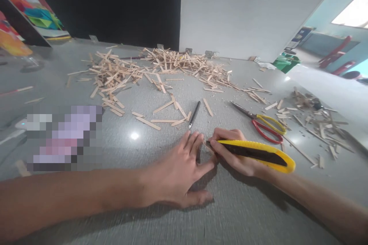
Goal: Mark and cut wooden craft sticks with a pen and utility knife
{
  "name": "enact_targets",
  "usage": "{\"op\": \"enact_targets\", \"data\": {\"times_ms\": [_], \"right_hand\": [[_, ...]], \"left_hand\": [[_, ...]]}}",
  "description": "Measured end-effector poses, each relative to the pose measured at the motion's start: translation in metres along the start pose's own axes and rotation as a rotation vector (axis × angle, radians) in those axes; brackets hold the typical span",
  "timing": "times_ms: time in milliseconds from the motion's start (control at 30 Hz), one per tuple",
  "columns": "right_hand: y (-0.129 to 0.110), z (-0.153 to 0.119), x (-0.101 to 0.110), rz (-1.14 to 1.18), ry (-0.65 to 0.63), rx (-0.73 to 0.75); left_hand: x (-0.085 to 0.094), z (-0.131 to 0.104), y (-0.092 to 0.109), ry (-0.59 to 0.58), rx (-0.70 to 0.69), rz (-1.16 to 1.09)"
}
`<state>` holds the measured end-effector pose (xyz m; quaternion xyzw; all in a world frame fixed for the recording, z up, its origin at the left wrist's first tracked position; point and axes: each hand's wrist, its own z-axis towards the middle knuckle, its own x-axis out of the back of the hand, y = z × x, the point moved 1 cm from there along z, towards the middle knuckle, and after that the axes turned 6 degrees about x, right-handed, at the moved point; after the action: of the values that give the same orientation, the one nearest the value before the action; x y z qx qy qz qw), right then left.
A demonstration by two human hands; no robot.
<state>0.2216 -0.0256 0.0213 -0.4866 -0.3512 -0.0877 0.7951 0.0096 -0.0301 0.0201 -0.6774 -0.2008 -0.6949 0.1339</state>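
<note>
My right hand [234, 151] is closed around a yellow and black utility knife [258, 155], its front end pointing left toward my left hand. A small wooden stick [209, 147] lies under the knife's tip, between my two hands. My left hand [181, 170] rests palm down on the grey table [224, 214] with its fingers spread, the index fingertip beside the stick. Just beyond my left fingertips lies a dark pen [194, 115]. Scissors with red and yellow handles [267, 126] lie beyond my right hand.
Wooden stick pieces are heaped at the back [172, 61], with more piled at the back left [112, 72] and scattered at the right [322, 122]. A pixelated object [69, 134] lies at the left. Black and white upright panels stand behind the table.
</note>
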Motion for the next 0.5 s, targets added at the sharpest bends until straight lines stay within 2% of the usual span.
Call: {"op": "enact_targets", "data": {"times_ms": [267,433,500], "right_hand": [[-0.001,0.001,-0.002,0.027,0.033,-0.071],[-0.003,-0.005,-0.004,0.156,0.183,-0.135],[-0.001,-0.009,-0.006,0.243,0.262,-0.163]], "left_hand": [[0.0,-0.005,-0.001,0.047,-0.008,-0.015],[-0.004,-0.006,-0.001,0.121,-0.015,-0.07],[-0.003,-0.005,0.0,0.216,-0.002,-0.109]]}}
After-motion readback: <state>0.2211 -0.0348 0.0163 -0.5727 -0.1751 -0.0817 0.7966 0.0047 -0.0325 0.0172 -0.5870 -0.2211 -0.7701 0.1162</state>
